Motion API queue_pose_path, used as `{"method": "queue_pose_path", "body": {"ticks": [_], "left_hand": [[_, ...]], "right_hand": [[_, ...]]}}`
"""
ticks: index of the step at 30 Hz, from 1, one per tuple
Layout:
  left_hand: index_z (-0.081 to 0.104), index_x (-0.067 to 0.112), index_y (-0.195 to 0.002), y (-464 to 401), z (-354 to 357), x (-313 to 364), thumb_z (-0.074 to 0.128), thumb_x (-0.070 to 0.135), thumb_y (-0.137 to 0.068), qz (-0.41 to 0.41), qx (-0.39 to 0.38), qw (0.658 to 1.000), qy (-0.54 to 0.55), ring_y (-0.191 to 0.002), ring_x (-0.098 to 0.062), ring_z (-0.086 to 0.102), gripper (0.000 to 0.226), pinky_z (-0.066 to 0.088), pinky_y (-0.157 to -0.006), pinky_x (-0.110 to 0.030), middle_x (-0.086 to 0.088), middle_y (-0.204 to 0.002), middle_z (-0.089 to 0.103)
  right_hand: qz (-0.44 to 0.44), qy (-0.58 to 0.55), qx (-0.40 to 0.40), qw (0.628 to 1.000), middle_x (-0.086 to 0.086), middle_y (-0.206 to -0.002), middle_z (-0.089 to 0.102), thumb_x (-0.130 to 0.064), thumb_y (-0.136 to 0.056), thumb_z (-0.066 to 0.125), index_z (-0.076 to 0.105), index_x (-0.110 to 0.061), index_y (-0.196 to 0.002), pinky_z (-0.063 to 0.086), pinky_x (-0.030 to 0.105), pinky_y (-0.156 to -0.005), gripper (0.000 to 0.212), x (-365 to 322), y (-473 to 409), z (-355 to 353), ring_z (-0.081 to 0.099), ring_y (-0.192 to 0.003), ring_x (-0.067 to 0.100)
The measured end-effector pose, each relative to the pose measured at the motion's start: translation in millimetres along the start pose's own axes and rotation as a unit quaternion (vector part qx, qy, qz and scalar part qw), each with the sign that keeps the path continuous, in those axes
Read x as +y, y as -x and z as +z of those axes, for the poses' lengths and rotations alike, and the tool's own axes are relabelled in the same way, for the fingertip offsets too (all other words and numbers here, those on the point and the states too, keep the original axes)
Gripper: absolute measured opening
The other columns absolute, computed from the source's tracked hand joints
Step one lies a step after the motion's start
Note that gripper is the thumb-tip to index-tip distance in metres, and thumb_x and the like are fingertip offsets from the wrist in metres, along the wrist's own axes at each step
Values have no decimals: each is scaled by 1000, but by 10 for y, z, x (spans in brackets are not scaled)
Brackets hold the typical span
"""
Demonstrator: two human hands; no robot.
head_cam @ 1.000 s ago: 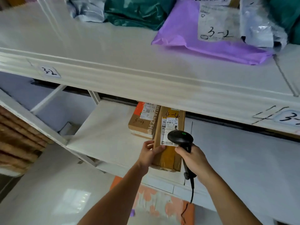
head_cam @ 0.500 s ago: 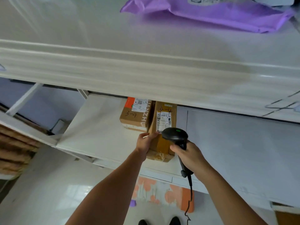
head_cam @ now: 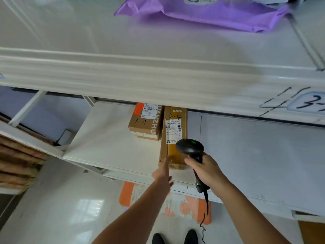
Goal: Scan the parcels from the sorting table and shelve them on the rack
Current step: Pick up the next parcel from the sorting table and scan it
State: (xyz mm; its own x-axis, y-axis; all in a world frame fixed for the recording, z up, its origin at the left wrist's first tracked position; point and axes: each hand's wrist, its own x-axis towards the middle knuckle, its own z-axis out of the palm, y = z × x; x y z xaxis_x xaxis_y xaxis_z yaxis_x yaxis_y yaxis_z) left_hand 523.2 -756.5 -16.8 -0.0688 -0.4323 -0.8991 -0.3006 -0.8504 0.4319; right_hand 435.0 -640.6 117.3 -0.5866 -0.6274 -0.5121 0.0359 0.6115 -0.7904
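1. The right hand (head_cam: 208, 170) is wrapping its fingers tightly around the handle of a black corded handheld barcode scanner (head_cam: 190, 149), with the scanner's head rising above the fist and its cable hanging below.

2. The long brown cardboard parcel with a white label and "4-4" written on it (head_cam: 174, 136) is lying on the white lower rack shelf (head_cam: 109, 143), just ahead of the scanner head and partly hidden behind it.

3. The left hand (head_cam: 162, 173) is blurred; its fingers are reaching toward the parcel's near end, spread rather than pinching, and whether they are touching the cardboard I cannot tell.

4. A shorter brown cardboard box with an orange corner, marked "3-4" (head_cam: 145, 123), is sitting beyond the left fingertips, just beside the long parcel and apparently touching its side.

5. A flat purple plastic mailer (head_cam: 219, 13) is lying on the white upper shelf (head_cam: 158, 50), well above both grips.

6. Judging by this, the shelving step is finishing: the parcel is resting in place.

7. The next move is probably calling for returning to the sorting table, not in view, keeping the scanner ready.
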Motion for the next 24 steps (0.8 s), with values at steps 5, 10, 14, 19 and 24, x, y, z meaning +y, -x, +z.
{"method": "queue_pose_path", "body": {"ticks": [5,10,14,19,24], "left_hand": [[50,8,-147,-124,128,-139,71,54,-96,18,-126,990,58,-106,-32,70,72,56,-83,-42,-17,-127,69],[50,11,-148,-156,125,132,62,52,-103,44,-112,990,67,-98,-29,72,61,54,-71,-40,-17,-121,72],[46,13,-151,-188,120,299,63,49,-103,39,-111,992,49,-95,-29,71,62,55,-77,-43,-15,-115,72],[49,14,-150,-132,86,385,66,42,-104,60,-149,987,-6,-103,-30,71,57,57,-77,-42,-11,-124,71],[54,11,-141,89,-111,417,60,42,-106,86,-157,966,-189,-114,-32,66,47,54,-102,-46,-13,-143,62]], "right_hand": [[-16,11,9,1000,-2,-63,50,-34,-95,61,57,-23,-80,39,27,-62,19,-8,107,-78,51,-63,14],[-4,14,27,1000,-1,-61,46,-32,-93,62,54,-20,-77,35,29,-59,22,31,226,-180,46,-58,14],[-1,18,26,999,-1,-62,46,-32,-94,61,53,-21,-78,36,27,-59,21,86,321,-200,46,-58,13],[-1,15,40,999,0,-61,46,-31,-93,62,57,-16,-83,37,29,-59,19,147,436,-229,47,-57,15],[8,14,67,998,0,-60,44,-31,-93,62,57,-14,-83,36,29,-58,19,112,689,-186,45,-56,15]]}}
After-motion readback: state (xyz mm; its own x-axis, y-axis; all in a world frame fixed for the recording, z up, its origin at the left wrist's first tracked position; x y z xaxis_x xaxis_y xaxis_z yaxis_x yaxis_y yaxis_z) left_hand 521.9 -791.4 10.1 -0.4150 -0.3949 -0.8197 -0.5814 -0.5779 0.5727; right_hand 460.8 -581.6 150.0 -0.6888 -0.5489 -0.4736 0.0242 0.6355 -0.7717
